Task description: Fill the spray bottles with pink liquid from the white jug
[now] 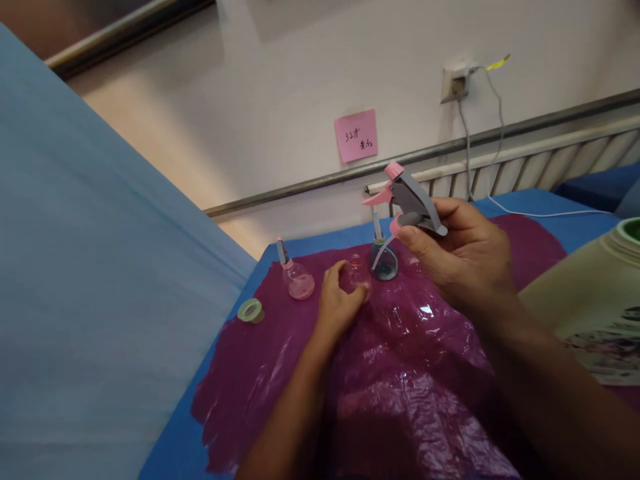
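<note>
Pointing nozzle (393,171) up-left, spray head (417,200) slants, clamped in right fingers (459,215); left fingers (334,275) closed around upright pinkish bottle (357,272).

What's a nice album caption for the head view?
Right hand holding up a pink-and-grey spray head, left hand around a small see-through bottle, above purple sheeting.

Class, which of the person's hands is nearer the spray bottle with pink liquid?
Left. The left hand is just right of the spray bottle in view, around a clear bottle; the right hand is farther right, holding a trigger sprayer.
</note>
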{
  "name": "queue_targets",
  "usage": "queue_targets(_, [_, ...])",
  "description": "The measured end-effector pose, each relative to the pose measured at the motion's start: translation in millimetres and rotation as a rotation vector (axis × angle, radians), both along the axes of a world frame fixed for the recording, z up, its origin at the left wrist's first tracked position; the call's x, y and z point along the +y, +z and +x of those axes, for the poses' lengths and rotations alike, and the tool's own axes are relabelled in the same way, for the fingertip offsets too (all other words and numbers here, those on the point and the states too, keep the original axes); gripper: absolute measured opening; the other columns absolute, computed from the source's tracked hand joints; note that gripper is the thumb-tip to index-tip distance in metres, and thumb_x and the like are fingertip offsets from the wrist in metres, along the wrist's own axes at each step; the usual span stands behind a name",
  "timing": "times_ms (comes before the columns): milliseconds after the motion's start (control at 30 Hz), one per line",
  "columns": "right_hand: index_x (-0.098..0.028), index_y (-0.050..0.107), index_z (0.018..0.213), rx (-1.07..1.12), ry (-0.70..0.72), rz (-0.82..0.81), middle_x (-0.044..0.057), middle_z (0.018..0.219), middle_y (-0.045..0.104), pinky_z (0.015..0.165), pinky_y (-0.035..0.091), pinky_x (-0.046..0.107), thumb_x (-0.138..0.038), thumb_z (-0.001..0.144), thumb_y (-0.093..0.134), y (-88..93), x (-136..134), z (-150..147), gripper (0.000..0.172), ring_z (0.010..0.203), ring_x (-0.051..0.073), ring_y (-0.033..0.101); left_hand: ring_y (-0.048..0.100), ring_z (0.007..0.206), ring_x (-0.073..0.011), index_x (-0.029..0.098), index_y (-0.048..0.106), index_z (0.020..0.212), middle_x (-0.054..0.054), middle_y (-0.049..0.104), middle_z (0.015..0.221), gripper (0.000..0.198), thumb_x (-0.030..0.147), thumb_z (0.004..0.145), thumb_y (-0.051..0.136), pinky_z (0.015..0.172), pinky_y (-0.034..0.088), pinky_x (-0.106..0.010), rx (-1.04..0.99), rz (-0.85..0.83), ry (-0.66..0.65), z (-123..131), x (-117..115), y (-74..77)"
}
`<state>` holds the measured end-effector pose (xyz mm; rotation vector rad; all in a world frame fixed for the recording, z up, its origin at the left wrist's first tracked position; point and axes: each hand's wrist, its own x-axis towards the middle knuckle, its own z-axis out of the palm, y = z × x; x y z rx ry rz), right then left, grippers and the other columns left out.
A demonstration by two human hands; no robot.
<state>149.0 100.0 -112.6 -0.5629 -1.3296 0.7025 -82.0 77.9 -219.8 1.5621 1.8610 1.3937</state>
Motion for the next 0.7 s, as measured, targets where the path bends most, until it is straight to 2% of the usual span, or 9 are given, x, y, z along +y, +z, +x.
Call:
queue_targets(133, [-0.029,0.08,0.121,0.017,-0.033,0.041,0.004,0.113,0.084,0.092,0.07,0.039,-0.038,0.103,0.089,6.4,-4.1,4.3,0.022,0.102,0.022,0.081,0.067,0.145,-0.0324,0.027,0.07,0.154,-0.012,0.069,0.153,0.072,0.024,0.085,0.088,0.131,0.049,-0.048,-0.029,0.014,-0.05,26.9,-35.5,-2.2])
queue_targets(267, [-0.029,0.081,0.118,0.001,0.014,-0.015,0.003,0.111,0.084,0.088,0.071,0.038,-0.039,0.103,0.089,9.0,-9.9,5.1,0.02,0.096,0.021,0.08,0.065,0.148,-0.0324,0.027,0.07,0.156,-0.011,0.068,0.154,0.073,0.025,0.086,0.088,0.133,0.048,-0.048,-0.052,0.037,-0.098,37.3,-48.0,0.3])
queue_targets(400, [-0.026,0.082,0.119,-0.095,0.197,-0.136,0.004,0.108,0.084,0.079,0.07,0.034,-0.043,0.101,0.091,-3.1,-5.7,-1.9,0.026,0.089,0.019,0.079,0.066,0.15,-0.0337,0.027,0.072,0.155,-0.011,0.07,0.156,0.071,0.024,0.086,0.088,0.135,0.047,-0.05,-0.122,0.036,-0.127,30.9,-53.2,11.2])
queue_targets(467, [-0.025,0.081,0.125,-0.14,0.327,-0.196,0.005,0.11,0.085,0.084,0.07,0.036,-0.044,0.101,0.09,-12.5,-0.6,-6.9,0.033,0.094,0.021,0.08,0.064,0.153,-0.0364,0.028,0.074,0.154,-0.011,0.071,0.159,0.072,0.025,0.084,0.091,0.137,0.044,-0.054,-0.204,0.019,-0.205,26.3,-56.3,16.5])
queue_targets(567, [-0.024,0.077,0.137,-0.213,0.525,-0.266,0.008,0.121,0.086,0.098,0.071,0.042,-0.046,0.103,0.088,-25.7,7.3,-12.7,0.042,0.107,0.023,0.082,0.062,0.158,-0.0406,0.026,0.073,0.154,-0.013,0.07,0.165,0.075,0.031,0.083,0.096,0.138,0.043,-0.058,-0.433,-0.001,-0.358,20.6,-60.2,20.3])
queue_targets(633, [-0.025,0.075,0.139,-0.239,0.59,-0.287,0.009,0.124,0.086,0.102,0.07,0.045,-0.048,0.105,0.086,-32.0,11.1,-14.2,0.043,0.111,0.024,0.083,0.066,0.153,-0.0415,0.024,0.072,0.152,-0.015,0.073,0.162,0.079,0.038,0.079,0.101,0.132,0.049,-0.056,-0.6,-0.023,-0.433,18.2,-62.4,20.3])
queue_targets(700, [-0.025,0.076,0.137,-0.264,0.593,-0.291,0.009,0.123,0.086,0.103,0.069,0.045,-0.05,0.106,0.084,-35.6,13.1,-13.7,0.04,0.112,0.025,0.082,0.075,0.139,-0.0393,0.023,0.074,0.145,-0.016,0.079,0.15,0.079,0.043,0.075,0.105,0.121,0.057,-0.052,-0.731,-0.057,-0.481,16.8,-64.9,19.4])
